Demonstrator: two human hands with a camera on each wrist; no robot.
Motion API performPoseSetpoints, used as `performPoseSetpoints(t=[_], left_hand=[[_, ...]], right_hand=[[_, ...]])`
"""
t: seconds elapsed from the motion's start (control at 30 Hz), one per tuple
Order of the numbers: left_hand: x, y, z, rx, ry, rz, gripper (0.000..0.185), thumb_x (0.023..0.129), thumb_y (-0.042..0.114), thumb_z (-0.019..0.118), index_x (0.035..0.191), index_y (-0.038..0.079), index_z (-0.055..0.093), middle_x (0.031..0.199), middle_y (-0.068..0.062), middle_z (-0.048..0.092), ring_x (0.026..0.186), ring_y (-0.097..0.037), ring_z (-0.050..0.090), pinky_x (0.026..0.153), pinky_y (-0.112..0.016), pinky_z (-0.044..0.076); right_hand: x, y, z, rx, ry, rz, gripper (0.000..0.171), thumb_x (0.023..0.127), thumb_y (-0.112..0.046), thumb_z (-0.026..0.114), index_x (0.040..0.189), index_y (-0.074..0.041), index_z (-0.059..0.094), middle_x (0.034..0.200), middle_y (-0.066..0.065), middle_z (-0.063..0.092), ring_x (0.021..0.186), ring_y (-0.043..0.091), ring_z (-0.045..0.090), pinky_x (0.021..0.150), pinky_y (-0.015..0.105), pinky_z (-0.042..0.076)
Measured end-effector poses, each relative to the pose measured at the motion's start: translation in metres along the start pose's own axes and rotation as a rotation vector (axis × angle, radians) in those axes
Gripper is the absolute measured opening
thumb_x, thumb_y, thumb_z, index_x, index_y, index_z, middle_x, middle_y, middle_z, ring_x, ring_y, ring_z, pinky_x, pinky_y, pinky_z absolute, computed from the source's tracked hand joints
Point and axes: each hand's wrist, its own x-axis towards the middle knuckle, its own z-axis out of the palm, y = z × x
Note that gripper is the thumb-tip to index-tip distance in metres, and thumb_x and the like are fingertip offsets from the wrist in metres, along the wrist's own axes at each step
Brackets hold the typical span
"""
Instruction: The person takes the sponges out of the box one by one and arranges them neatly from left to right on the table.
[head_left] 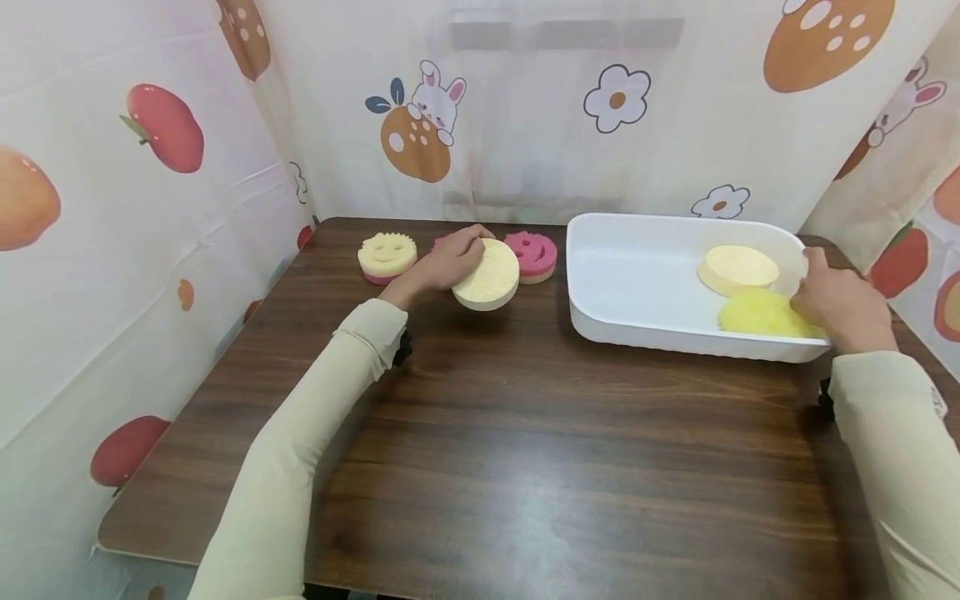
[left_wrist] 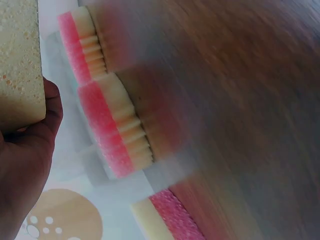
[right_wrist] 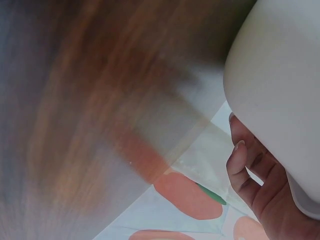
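Observation:
My left hand (head_left: 456,258) pinches a round cream sponge (head_left: 491,278) by its edge, held above the table. In the left wrist view the fingers (left_wrist: 53,102) curl at the side of that sponge. My right hand (head_left: 843,307) grips the right end of a white plastic tray (head_left: 637,327); the right wrist view shows its fingers (right_wrist: 244,162) bent against the tray's outer wall. Inside the tray, at the right, lie a cream sponge (head_left: 738,268) and a bright yellow sponge (head_left: 765,313), the latter partly behind the tray's front rim.
Along the back of the brown table (head_left: 480,467) sit a cream-topped smiley sponge (head_left: 387,255) with a pink base and a pink-topped one (head_left: 532,255) with a cream base. Another pink sponge (head_left: 442,240) is mostly hidden behind my left hand. Printed curtains (head_left: 540,158) enclose the table's back and sides.

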Motion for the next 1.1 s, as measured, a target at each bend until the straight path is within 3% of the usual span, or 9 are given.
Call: performPoseSetpoints(t=[0.27, 0.57, 0.8, 1.1], left_hand=[[-0.005, -0.01, -0.005, 0.062, 0.007, -0.04, 0.037, 0.103, 0.028, 0.032, 0.128, 0.013, 0.054, 0.129, -0.006, 0.054, 0.106, -0.019, 0.05, 0.09, -0.032, 0.042], [-0.011, -0.016, -0.009, 0.071, 0.043, -0.023, 0.039, 0.102, 0.024, 0.032, 0.128, 0.015, 0.058, 0.136, -0.006, 0.057, 0.113, -0.017, 0.051, 0.097, -0.034, 0.041], [-0.016, -0.029, -0.015, 0.074, 0.057, -0.068, 0.038, 0.102, 0.028, 0.031, 0.125, 0.011, 0.057, 0.119, -0.009, 0.055, 0.103, -0.022, 0.051, 0.089, -0.034, 0.041], [-0.026, -0.036, -0.021, 0.073, 0.067, -0.094, 0.037, 0.102, 0.023, 0.032, 0.125, 0.007, 0.056, 0.119, -0.012, 0.056, 0.103, -0.023, 0.052, 0.09, -0.035, 0.041]], right_hand=[[-0.003, -0.004, -0.002, -0.003, -0.003, 0.015, 0.074, 0.097, -0.024, 0.045, 0.153, 0.002, 0.004, 0.112, 0.042, 0.048, 0.084, 0.05, 0.055, 0.061, 0.057, 0.046], [-0.007, -0.005, -0.002, -0.004, 0.005, 0.013, 0.071, 0.097, -0.021, 0.044, 0.153, 0.002, 0.006, 0.111, 0.042, 0.048, 0.084, 0.049, 0.055, 0.061, 0.056, 0.046], [-0.007, -0.005, -0.003, -0.003, 0.006, 0.017, 0.071, 0.097, -0.022, 0.044, 0.153, 0.002, 0.006, 0.113, 0.042, 0.047, 0.085, 0.05, 0.054, 0.062, 0.057, 0.045], [-0.006, -0.004, -0.002, 0.003, 0.002, 0.002, 0.072, 0.096, -0.023, 0.045, 0.152, 0.003, 0.006, 0.113, 0.042, 0.048, 0.085, 0.05, 0.055, 0.059, 0.056, 0.045]])
